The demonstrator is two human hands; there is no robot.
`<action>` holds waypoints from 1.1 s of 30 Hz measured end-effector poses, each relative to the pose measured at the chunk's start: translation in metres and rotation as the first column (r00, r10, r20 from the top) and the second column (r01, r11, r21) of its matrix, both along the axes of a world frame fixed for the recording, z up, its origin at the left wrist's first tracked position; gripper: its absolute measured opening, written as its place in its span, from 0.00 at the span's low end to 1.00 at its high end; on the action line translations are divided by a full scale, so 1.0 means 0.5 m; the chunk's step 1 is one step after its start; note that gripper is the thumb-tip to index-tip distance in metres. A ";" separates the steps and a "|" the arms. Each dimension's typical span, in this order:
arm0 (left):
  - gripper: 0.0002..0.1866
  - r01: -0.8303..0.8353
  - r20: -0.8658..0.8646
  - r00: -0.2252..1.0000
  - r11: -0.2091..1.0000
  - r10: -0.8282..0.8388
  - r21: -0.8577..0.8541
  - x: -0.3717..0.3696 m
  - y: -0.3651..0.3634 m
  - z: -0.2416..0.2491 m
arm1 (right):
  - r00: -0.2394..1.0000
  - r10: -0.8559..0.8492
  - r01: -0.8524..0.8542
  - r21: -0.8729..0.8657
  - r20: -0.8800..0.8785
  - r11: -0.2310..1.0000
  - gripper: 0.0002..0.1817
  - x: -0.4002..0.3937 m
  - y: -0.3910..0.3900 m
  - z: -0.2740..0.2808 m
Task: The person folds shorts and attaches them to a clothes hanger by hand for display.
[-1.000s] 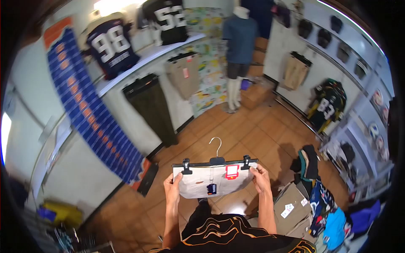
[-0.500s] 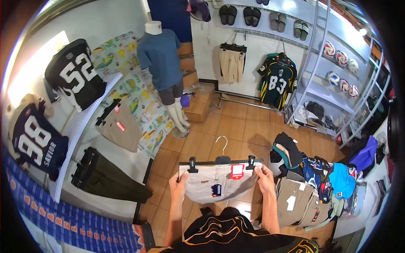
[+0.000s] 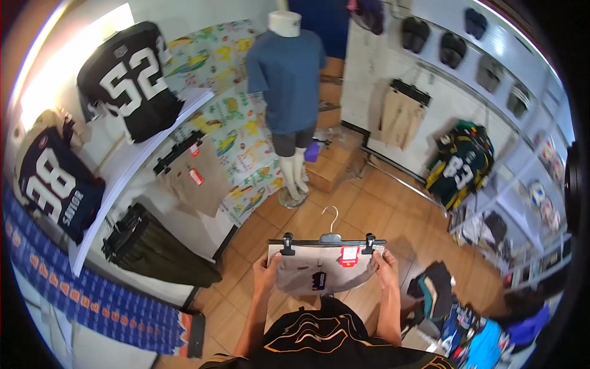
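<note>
A light beige garment point(image 3: 301, 273) hangs from a black clip hanger point(image 3: 329, 241) with a silver hook, held up in front of my chest. It carries a red and white tag point(image 3: 349, 256) and a dark label point(image 3: 318, 281). My left hand point(image 3: 265, 272) pinches its left edge just below the left clip. On the other side, my right hand point(image 3: 387, 269) grips the right edge below the right clip.
A mannequin point(image 3: 287, 86) in a blue shirt stands ahead. Shorts point(image 3: 196, 175) and dark green trousers point(image 3: 160, 249) hang at the left below a shelf point(image 3: 132, 166). Piled clothes point(image 3: 458, 323) lie at the lower right. Shelving point(image 3: 498, 197) stands at the right.
The view has turned toward the left and come nearer the mannequin, so the room's contents appear shifted right. Both hands still hold the garment at its top corners.
</note>
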State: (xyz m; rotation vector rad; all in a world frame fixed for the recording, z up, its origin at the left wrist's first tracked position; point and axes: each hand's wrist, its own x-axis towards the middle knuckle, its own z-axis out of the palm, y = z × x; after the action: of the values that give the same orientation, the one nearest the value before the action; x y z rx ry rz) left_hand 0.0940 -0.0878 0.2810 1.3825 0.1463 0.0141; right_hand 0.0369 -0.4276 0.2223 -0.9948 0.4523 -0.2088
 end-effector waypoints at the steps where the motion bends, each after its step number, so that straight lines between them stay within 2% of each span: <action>1: 0.14 -0.051 0.007 0.999 0.998 0.051 -0.034 0.018 -0.007 -0.001 | 0.999 0.048 -0.048 -0.011 0.002 0.999 0.09 0.052 -0.021 -0.005; 3: 0.15 -0.149 -0.009 0.989 0.989 0.149 -0.024 0.053 0.018 -0.009 | 0.969 0.246 -0.247 -0.157 -0.028 0.956 0.08 0.159 -0.027 -0.009; 5: 0.15 -0.239 -0.001 0.971 0.971 0.239 -0.015 0.078 0.043 -0.020 | 0.955 0.296 -0.293 -0.108 0.013 0.950 0.09 0.271 0.008 0.015; 7: 0.15 -0.336 -0.008 0.942 0.941 0.336 -0.026 0.086 0.040 0.005 | 0.888 0.461 -0.452 -0.203 -0.008 0.868 0.10 0.365 0.016 0.007; 12: 0.14 -0.563 -0.006 0.826 0.826 0.563 -0.024 0.132 0.109 0.000 | 0.780 0.626 -0.605 -0.254 0.002 0.755 0.11 0.563 0.158 0.061; 14: 0.13 -0.624 0.005 0.780 0.777 0.626 -0.084 0.151 0.133 0.010 | 0.737 0.675 -0.661 -0.203 0.003 0.722 0.11 0.620 0.211 0.072; 22: 0.11 -0.697 0.066 0.707 0.709 0.705 -0.111 0.311 0.303 0.008 | 0.684 0.729 -0.698 -0.298 -0.011 0.651 0.13 0.823 0.418 0.106; 24: 0.12 -0.699 0.004 0.714 0.714 0.700 -0.047 0.356 0.349 0.018 | 0.680 0.733 -0.693 -0.321 0.005 0.645 0.14 0.879 0.466 0.126; 28: 0.15 -0.681 0.033 0.731 0.728 0.681 0.079 0.436 0.422 0.048 | 0.680 0.730 -0.689 -0.283 0.064 0.667 0.13 0.977 0.540 0.130; 33: 0.18 -0.718 0.094 0.696 0.693 0.712 0.067 0.518 0.481 0.080 | 0.657 0.749 -0.720 -0.220 0.090 0.658 0.11 1.077 0.627 0.144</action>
State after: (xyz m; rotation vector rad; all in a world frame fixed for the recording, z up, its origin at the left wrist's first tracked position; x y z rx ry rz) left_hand 0.3531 0.1528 0.3209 1.3436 0.6438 0.7365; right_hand 0.5756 -0.1141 0.2945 -1.2418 -0.1687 0.4208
